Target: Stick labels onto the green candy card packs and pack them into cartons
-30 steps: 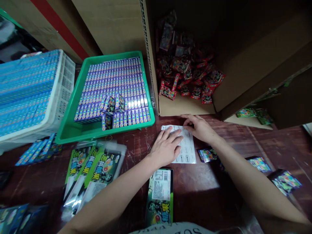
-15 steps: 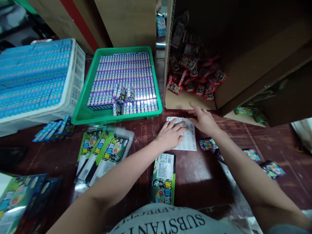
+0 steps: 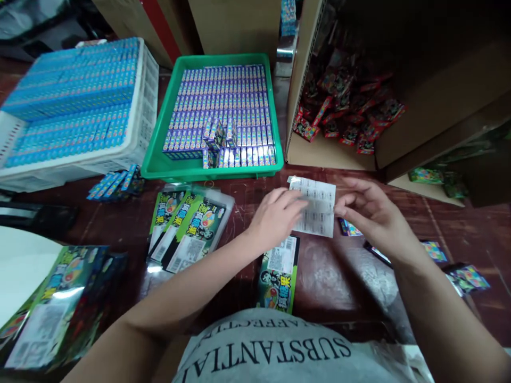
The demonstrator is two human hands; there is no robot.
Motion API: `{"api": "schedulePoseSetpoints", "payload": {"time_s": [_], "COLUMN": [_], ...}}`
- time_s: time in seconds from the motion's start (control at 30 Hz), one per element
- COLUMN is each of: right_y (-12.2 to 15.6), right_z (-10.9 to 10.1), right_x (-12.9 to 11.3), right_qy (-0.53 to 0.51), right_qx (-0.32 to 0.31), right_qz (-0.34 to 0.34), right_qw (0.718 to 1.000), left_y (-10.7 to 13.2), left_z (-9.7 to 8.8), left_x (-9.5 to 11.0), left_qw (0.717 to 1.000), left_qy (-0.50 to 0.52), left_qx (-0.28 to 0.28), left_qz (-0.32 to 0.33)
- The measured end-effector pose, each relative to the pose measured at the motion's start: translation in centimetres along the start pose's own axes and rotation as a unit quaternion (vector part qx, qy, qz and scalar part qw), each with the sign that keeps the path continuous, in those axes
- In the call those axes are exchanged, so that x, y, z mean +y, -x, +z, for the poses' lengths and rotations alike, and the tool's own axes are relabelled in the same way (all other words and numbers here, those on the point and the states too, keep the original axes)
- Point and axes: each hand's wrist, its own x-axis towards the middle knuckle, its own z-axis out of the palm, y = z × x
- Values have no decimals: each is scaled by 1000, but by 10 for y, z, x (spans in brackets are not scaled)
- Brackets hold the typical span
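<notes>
A white sheet of small printed labels (image 3: 319, 213) lies on the dark red-brown table. My left hand (image 3: 277, 217) is over the sheet's left part, fingers extended and slightly blurred, holding nothing that I can see. At the sheet's right edge, my right hand (image 3: 371, 215) has its thumb and a finger drawn together; whatever may be between them is too small to tell. Below the sheet, a green and black printed package (image 3: 279, 276) with a white label lies partly under my left hand. Small purple candy boxes (image 3: 351, 227) lie beside and below my right hand.
A green tray (image 3: 211, 174) of upright purple boxes stands beyond my left hand, with a white crate (image 3: 147, 90) of blue boxes beside it. An open carton (image 3: 331, 157) holds red boxes. Green packages (image 3: 199, 229) overlap at left; more packages (image 3: 51, 308) lie nearer.
My right hand has drawn back to the right and its fingers have curled together. My left hand has lifted somewhat from flat on the sheet. The camera view has shifted.
</notes>
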Motion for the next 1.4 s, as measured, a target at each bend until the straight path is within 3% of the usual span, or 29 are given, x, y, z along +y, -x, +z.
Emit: {"api": "schedulePoseSetpoints", "payload": {"time_s": [0.13,0.2,0.33,0.47,0.53,0.67,0.77,0.83,0.93,1.07,1.13,1.2,1.23,1.33,1.4], "right_y": [20,19,12,10,13,26,38,44,47,51,60,73,80,97,98], "right_z": [30,49,78,87,87,89,93,97,102,96,88,80,79,90,106], "right_x": [-11,-12,-13,-11,-9,-6,-6,-5,-2,3,7,13,15,20,18], "right_qy": [-36,-55,-73,3,44,161,295,335,331,234,152,71,35,-53,-100], "right_qx": [-87,-143,-210,-209,-193,-129,-92,-89,-101,-162,-93,33,80,99,102], "right_qz": [57,73,88,94,90,-12,-140,-172,-145,-91,-61,-29,-10,50,60], "right_qw": [994,986,971,973,976,978,941,922,927,954,982,997,996,992,988], "left_y": [55,67,70,71,73,78,79,78,71,61,64,78,87,120,139], "left_z": [-27,-33,-38,-34,-33,-35,-39,-42,-48,-70,-86,-99,-103,-100,-85], "left_x": [-1,1,8,12,12,12,12,13,15,11,-1,-15,-21,-25,-14], "left_qw": [983,967,926,867,850,852,852,861,893,935,933,922,915,883,865], "left_qy": [129,200,317,435,463,461,465,454,395,282,282,325,347,381,389], "left_qx": [-85,-83,-69,-43,-34,-35,-35,-47,-90,-163,-192,-166,-122,50,85], "left_qz": [-100,-138,-194,-240,-248,-246,-237,-224,-197,-137,-111,-132,-163,-271,-305]}}
